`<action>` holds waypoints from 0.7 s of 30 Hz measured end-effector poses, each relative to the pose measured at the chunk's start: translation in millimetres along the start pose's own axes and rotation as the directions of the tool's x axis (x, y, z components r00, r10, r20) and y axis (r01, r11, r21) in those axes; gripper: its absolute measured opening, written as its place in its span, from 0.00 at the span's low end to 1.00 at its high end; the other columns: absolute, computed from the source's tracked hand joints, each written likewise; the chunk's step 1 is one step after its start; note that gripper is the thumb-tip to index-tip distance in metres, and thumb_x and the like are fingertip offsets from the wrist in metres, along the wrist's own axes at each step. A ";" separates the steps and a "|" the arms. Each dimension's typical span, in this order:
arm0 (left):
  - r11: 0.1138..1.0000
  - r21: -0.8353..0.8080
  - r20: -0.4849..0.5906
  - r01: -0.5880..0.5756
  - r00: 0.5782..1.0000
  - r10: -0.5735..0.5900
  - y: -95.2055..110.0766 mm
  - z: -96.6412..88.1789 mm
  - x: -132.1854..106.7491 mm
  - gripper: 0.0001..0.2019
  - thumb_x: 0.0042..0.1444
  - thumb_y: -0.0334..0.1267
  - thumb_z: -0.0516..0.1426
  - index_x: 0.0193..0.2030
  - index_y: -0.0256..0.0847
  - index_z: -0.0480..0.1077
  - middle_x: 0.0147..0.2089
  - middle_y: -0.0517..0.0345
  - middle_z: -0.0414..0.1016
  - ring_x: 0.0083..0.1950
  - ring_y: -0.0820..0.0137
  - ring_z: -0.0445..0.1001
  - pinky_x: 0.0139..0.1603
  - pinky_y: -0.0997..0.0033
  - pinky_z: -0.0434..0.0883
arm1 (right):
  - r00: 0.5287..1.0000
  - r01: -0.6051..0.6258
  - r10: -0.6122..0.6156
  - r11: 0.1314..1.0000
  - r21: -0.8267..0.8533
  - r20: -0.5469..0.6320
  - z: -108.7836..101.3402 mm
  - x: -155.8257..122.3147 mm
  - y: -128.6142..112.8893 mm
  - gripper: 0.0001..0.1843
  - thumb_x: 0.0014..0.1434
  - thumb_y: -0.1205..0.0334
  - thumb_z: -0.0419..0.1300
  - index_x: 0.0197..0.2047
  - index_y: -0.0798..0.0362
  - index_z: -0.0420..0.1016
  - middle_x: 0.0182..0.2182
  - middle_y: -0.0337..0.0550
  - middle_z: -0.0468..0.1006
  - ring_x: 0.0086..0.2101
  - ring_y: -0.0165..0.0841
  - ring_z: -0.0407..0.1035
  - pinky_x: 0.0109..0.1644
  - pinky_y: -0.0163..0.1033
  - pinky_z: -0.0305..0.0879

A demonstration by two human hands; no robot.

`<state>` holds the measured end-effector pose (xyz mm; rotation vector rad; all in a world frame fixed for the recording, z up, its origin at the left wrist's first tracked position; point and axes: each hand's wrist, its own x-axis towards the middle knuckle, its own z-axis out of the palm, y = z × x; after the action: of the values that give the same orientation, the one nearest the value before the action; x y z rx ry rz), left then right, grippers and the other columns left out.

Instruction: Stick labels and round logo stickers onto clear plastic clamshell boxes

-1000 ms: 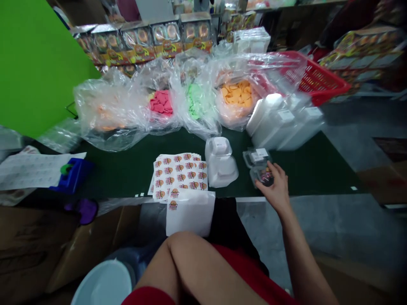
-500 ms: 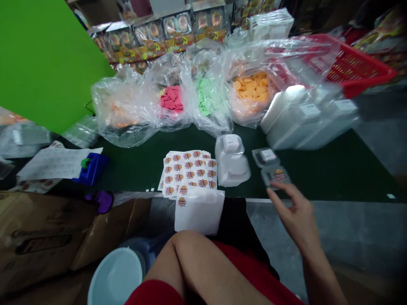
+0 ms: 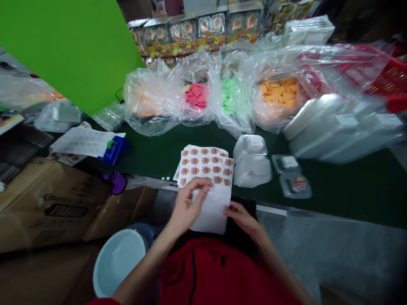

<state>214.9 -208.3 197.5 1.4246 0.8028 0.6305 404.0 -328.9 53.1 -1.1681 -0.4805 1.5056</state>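
Observation:
A sheet of burger stickers (image 3: 211, 212) bends down over the table's front edge, its lower part bare white. On its right edge, my right hand (image 3: 243, 218) pinches the paper between thumb and fingers. Over the sheet's left side, my left hand (image 3: 189, 205) has thumb and index finger brought together; whatever is between the tips is blurred. Beneath lie more sticker sheets (image 3: 205, 163) with rows of printed burgers. Just right of them stand nested clear clamshell boxes (image 3: 252, 165). Farther right, one opened clamshell box (image 3: 295, 185) carries a burger sticker and a white label.
Plastic bags of pink (image 3: 196, 96), green (image 3: 232, 97) and orange pieces (image 3: 280, 93) line the table's back. Stacked clear boxes (image 3: 343, 135) and a red basket (image 3: 381, 78) stand right. A blue tape dispenser (image 3: 114, 150) sits left; a pale bucket (image 3: 119, 262) is below.
My right hand has moved from the opened box to the sheet's right edge. My left hand has come into view over the sheet. The view has swung left.

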 end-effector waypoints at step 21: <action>0.535 0.798 0.001 -0.278 0.888 0.460 -101.9 -25.3 46.6 0.11 0.72 0.35 0.56 0.56 0.46 0.78 0.60 0.49 0.79 0.60 0.56 0.70 0.62 0.48 0.67 | 0.984 -0.082 0.109 0.980 0.182 -0.143 19.7 -30.5 -29.1 0.36 0.49 0.25 0.69 0.42 0.50 0.86 0.35 0.49 0.88 0.39 0.48 0.82 0.46 0.50 0.76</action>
<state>214.0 -162.9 92.0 2.4329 1.0124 0.8123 398.6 -342.2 97.4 -1.1698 -0.1862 1.4952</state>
